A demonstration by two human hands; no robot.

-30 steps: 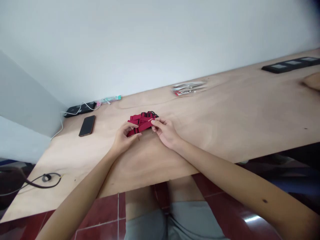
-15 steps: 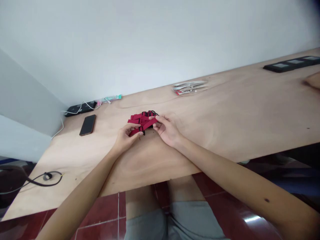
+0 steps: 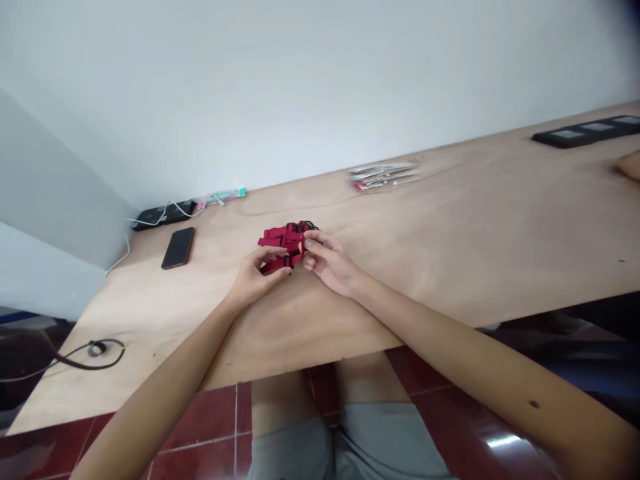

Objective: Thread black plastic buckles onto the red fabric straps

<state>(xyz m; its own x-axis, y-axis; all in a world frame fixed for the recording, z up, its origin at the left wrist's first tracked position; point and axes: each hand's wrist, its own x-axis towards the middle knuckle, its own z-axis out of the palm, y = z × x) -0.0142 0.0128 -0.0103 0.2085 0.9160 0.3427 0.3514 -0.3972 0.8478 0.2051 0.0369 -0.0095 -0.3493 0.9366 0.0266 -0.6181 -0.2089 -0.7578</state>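
A bundle of red webbing straps [image 3: 277, 235] with black buckles and loops lies on the wooden table in front of me. At its near left side, my left hand [image 3: 254, 275] grips a red strap between thumb and fingers, close to a black buckle. From the right, my right hand [image 3: 334, 264] pinches the red strap's other end at the fingertips. That end is partly covered by my fingers. The far part of the bundle, with the black loops, rests on the table just beyond my right fingertips.
A phone [image 3: 179, 248] lies to the left, below a black power strip [image 3: 163, 215] with a white cable. Several thin packets [image 3: 383, 175] lie near the wall. Another black strip [image 3: 585, 132] is at the far right. A black cable [image 3: 93, 367] curls over the left front corner.
My right hand has moved slightly left, toward my left hand. The red strap stretched between them now shows shorter and folded upward at my right fingertips.
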